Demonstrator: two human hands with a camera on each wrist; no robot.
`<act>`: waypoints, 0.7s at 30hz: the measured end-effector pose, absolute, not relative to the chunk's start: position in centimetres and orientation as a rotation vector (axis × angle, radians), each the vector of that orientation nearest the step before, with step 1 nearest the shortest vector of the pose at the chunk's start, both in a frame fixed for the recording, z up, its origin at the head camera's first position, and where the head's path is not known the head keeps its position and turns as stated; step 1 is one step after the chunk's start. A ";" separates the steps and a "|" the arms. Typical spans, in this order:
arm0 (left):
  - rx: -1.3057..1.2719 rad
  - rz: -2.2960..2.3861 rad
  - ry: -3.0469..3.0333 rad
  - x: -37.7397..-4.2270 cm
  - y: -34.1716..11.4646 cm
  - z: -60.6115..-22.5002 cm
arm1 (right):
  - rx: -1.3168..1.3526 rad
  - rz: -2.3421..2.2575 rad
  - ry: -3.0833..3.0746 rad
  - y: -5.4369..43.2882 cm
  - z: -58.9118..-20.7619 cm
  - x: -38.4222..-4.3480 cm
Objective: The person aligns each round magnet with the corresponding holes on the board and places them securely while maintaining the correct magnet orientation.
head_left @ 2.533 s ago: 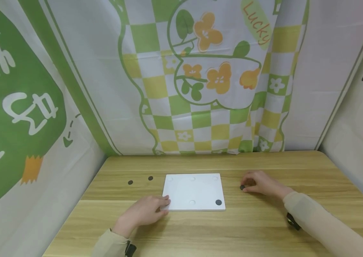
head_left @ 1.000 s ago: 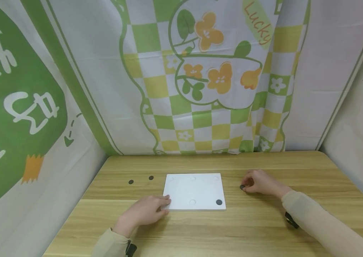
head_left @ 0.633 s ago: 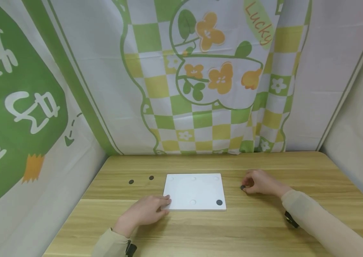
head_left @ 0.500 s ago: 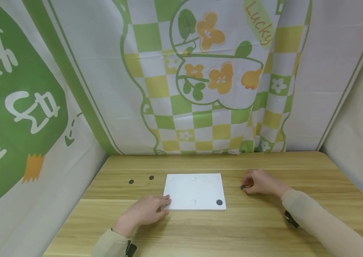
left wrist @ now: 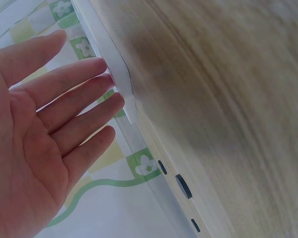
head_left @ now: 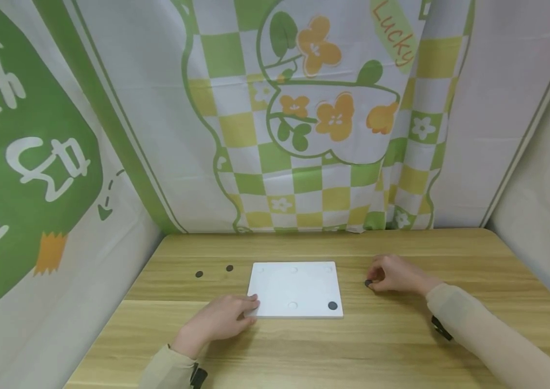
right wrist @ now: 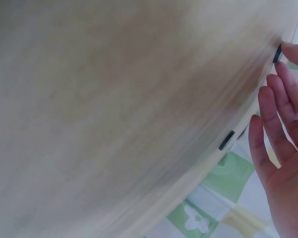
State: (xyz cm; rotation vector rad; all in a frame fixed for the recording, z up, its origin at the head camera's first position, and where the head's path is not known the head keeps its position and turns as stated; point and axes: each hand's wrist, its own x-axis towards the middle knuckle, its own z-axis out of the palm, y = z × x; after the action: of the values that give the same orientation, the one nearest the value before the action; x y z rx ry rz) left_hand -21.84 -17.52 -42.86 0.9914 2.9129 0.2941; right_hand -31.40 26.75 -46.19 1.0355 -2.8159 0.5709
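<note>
Right grip: thumb and fingertips pinching one small dark disc, low over or on the counter, right of its middle, nearer the far edge than the front; exact contact cannot be told.
White board: flat, mid-counter, pale round marks on top; inlaid disc, dark, at its near right corner.
Left grip: holding nothing, fingers extended, touching the board's near left corner.
Loose discs: two dark, toward the counter's far left corner.
Counter: light wood grain, rounded far right corner.
Room: checked, flower-printed cloth behind the far edge; green-and-white hanging beyond the left edge.
Orientation: held disc round, without long axis, seen edge-on from the right wrist; board's long axis parallel to the far edge.
</note>
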 end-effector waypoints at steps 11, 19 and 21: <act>0.990 0.290 2.913 -21.8 -17.5 -42.8 | 1.043 0.553 -2.857 26.9 -45.6 -31.3; 0.992 0.292 2.906 -21.8 -17.5 -42.7 | 1.022 0.530 -2.878 26.6 -45.5 -31.3; 0.992 0.291 2.906 -21.8 -17.4 -42.6 | 1.015 0.531 -2.878 26.5 -45.4 -31.3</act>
State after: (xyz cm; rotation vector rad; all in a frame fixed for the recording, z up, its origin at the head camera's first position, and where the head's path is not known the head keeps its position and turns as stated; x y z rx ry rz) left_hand -21.76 -17.44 -42.64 0.9916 2.9060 0.2913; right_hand -31.32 26.53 -45.42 1.0147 -2.8782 0.5311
